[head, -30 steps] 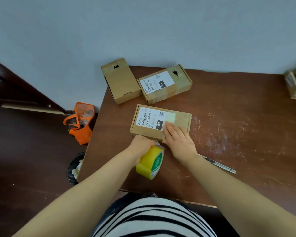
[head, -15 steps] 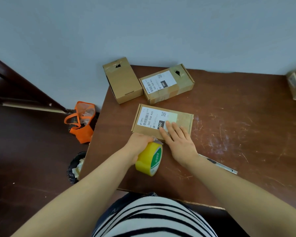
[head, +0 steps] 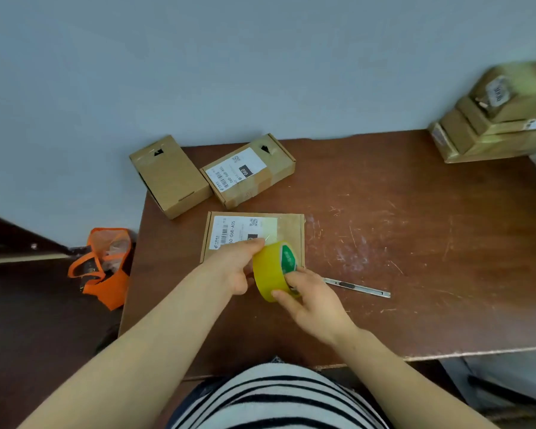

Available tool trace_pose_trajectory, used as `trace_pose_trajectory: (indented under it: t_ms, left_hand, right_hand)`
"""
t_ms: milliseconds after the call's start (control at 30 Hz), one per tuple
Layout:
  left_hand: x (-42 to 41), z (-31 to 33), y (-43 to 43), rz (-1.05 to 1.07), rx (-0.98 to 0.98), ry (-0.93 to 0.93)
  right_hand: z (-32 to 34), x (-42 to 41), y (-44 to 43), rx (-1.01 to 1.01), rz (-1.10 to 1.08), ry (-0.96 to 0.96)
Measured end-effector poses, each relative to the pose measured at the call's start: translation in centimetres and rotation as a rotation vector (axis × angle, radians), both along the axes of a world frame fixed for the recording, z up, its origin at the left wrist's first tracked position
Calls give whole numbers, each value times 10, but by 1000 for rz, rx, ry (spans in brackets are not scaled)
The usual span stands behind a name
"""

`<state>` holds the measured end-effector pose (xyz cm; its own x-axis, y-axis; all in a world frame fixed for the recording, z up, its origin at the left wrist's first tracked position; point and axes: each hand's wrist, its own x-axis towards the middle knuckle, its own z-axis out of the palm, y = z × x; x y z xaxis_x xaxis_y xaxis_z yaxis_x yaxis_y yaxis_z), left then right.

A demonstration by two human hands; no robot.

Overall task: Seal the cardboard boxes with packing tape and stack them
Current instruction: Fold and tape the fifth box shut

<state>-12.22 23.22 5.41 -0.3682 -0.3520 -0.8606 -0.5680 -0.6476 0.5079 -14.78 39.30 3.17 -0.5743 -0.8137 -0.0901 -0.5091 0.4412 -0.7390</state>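
Note:
A flat cardboard box (head: 287, 229) with a white shipping label lies on the brown table (head: 415, 243) in front of me, a strip of clear tape across its top. Just above its near edge both hands hold a yellow roll of packing tape (head: 268, 274). My left hand (head: 235, 264) grips the roll's left side, thumb and fingers by the tape end. My right hand (head: 310, 297) curls round the roll's right side and green core. Two more small boxes sit at the table's back left: a plain one (head: 171, 174) and a labelled one (head: 251, 171).
A metal utility knife (head: 358, 287) lies on the table right of my hands. A stack of taped boxes (head: 495, 122) stands at the back right corner. An orange bag (head: 106, 267) sits on the floor to the left of the table.
My right hand left the box top and took hold of the tape roll. The roll rose from the table's front to just over the box's near edge. My view swung right, revealing the stack.

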Motion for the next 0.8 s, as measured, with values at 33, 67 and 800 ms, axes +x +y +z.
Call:
trace_pose_trajectory:
  t_ms: [33,67,800]
  left_hand:
    - [-4,0,0,-59,-50,-13]
    - [-8,1,0,-106,-81,-6]
    - [-112,-25,-12,-460,-614,230]
  right_hand:
    - [3,0,1,-2,-27,-62]
    - [4,-1,3,-10,-39,-109]
    - [31,-19,-16,-154,-653,-560]
